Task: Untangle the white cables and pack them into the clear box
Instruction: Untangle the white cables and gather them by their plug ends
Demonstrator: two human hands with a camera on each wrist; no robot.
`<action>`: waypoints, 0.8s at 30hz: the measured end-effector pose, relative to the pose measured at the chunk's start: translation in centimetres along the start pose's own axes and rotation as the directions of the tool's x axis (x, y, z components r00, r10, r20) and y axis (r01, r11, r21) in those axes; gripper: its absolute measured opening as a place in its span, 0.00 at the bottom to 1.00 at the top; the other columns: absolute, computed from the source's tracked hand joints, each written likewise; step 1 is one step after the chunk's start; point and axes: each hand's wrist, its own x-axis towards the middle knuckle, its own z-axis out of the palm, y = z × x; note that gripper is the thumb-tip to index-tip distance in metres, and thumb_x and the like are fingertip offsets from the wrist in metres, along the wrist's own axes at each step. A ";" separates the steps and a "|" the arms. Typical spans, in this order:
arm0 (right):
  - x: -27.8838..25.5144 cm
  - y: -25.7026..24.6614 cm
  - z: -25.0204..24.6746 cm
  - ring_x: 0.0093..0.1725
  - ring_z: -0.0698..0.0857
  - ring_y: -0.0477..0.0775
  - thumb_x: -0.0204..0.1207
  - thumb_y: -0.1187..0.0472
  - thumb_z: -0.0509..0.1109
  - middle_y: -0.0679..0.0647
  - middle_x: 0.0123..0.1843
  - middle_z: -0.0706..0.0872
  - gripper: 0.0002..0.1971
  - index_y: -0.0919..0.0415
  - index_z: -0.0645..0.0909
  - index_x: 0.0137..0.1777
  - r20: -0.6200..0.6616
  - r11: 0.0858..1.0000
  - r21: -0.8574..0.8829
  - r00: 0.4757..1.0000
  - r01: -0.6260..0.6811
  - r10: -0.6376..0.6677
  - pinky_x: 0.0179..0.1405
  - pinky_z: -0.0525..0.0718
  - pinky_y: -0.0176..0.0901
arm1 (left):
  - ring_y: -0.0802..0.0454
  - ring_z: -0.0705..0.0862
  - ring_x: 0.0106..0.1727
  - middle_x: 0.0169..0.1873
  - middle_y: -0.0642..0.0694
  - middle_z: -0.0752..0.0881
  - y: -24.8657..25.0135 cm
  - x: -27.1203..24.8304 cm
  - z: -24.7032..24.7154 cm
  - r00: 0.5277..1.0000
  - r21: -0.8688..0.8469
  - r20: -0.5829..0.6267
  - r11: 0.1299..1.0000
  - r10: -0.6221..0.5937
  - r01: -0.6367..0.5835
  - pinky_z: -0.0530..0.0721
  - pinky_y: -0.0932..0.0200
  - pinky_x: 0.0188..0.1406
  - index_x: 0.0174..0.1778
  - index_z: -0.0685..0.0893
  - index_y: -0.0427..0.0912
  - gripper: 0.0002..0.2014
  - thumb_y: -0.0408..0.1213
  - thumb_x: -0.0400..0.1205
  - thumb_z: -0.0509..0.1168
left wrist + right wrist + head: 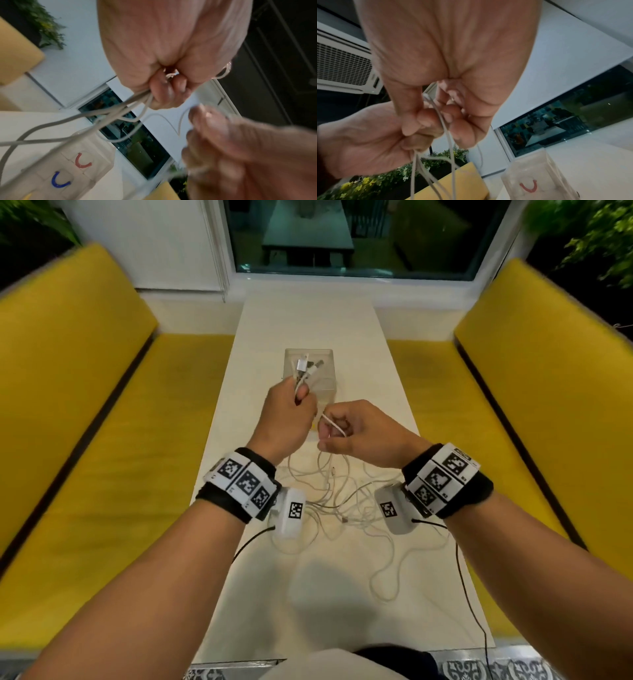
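Observation:
My left hand [291, 402] grips a bunch of white cable ends, their plugs [303, 366] sticking up in front of the clear box [325, 357]. From the left wrist view, its fingers [164, 92] curl round several strands [106, 113]. My right hand [342, 433] pinches one thin white cable [334, 426] just right of the left hand; in the right wrist view this cable [443, 124] runs down between thumb and fingers. The rest of the cables lie in a loose tangle [342, 501] on the white table between my wrists. The clear box [537, 186] stands past both hands.
The narrow white table [308, 320] runs away from me between two yellow benches [85, 422] [531, 405]. A dark window [342, 234] is at the far end. Thin black wires [472, 594] trail from my wrist cameras over the table's near part.

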 end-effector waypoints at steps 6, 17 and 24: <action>-0.2 0.3 0.7 0.31 0.71 0.50 0.80 0.66 0.72 0.57 0.33 0.74 0.11 0.49 0.82 0.56 -0.020 1.000 -0.003 1.000 0.018 -0.018 0.31 0.73 0.43 | 0.53 0.73 0.27 0.26 0.48 0.75 1.5 -0.6 -0.6 0.979 0.058 0.201 0.998 0.026 -0.039 0.74 0.56 0.30 0.31 0.71 0.48 0.20 0.51 0.83 0.71; -1.4 1.4 1.1 0.26 0.74 0.45 0.85 0.70 0.64 0.63 0.36 0.80 0.14 0.59 0.83 0.66 0.000 0.996 0.089 1.000 -0.004 0.004 0.30 0.76 0.39 | 0.53 0.81 0.30 0.30 0.40 0.79 1.4 -0.4 -1.0 0.956 0.136 0.291 0.988 0.027 -0.070 0.78 0.62 0.30 0.38 0.76 0.33 0.16 0.41 0.84 0.69; -0.4 1.2 1.7 0.31 0.82 0.36 0.84 0.59 0.70 0.49 0.37 0.92 0.16 0.70 0.88 0.40 -0.076 1.000 -0.004 0.997 -0.010 0.010 0.37 0.76 0.30 | 0.50 0.71 0.25 0.27 0.42 0.72 0.0 -0.2 0.1 0.993 0.033 0.116 0.999 -0.019 0.015 0.70 0.55 0.26 0.30 0.66 0.47 0.17 0.24 0.78 0.60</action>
